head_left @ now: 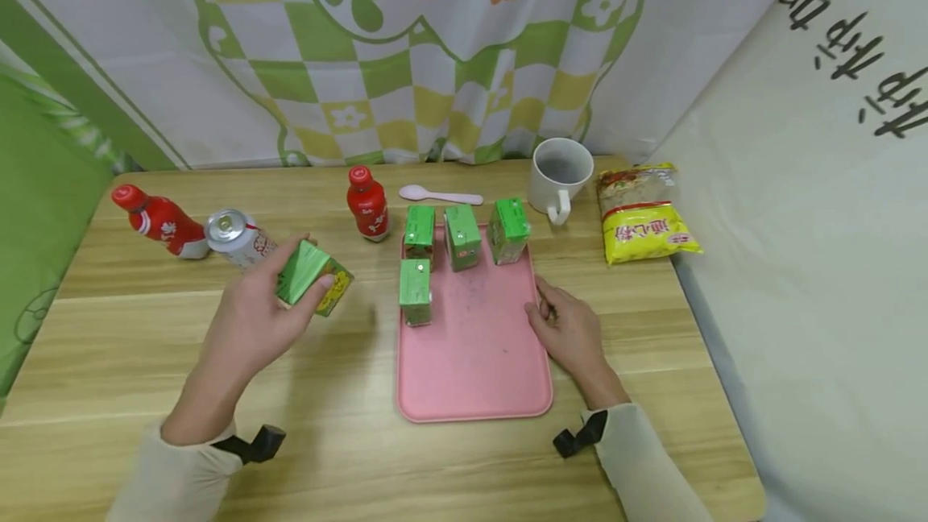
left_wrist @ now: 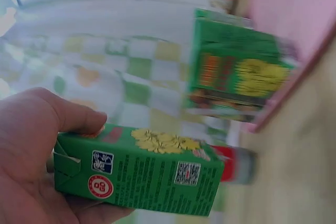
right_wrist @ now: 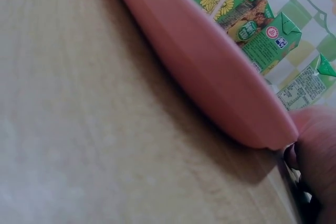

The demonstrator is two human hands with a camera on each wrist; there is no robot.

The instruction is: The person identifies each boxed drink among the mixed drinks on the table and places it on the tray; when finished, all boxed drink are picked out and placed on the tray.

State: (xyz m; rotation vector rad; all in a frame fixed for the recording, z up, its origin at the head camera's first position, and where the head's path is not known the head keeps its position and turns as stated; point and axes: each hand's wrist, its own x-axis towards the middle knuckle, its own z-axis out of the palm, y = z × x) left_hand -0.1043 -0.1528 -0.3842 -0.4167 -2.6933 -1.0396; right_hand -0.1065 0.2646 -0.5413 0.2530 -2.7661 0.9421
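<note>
My left hand (head_left: 257, 308) grips a green drink carton (left_wrist: 139, 169) between thumb and fingers, held in the air left of the pink tray (head_left: 486, 361). Yellow flowers and a printed code show on that carton in the left wrist view. On the tray stand several more green cartons, three along its far edge, with a carton (head_left: 416, 292) nearer by the left rim. My right hand (head_left: 573, 337) pinches the tray's right rim; in the right wrist view the tray edge (right_wrist: 210, 72) ends at that hand, whose fingers are mostly cut off.
Beyond my left hand stand a silver can (head_left: 235, 236) and a tilted red bottle (head_left: 163, 220). A second red bottle (head_left: 368, 206), a pink spoon (head_left: 441, 196), and a white mug (head_left: 561, 176) line the back. A yellow food packet (head_left: 641, 216) lies at the right.
</note>
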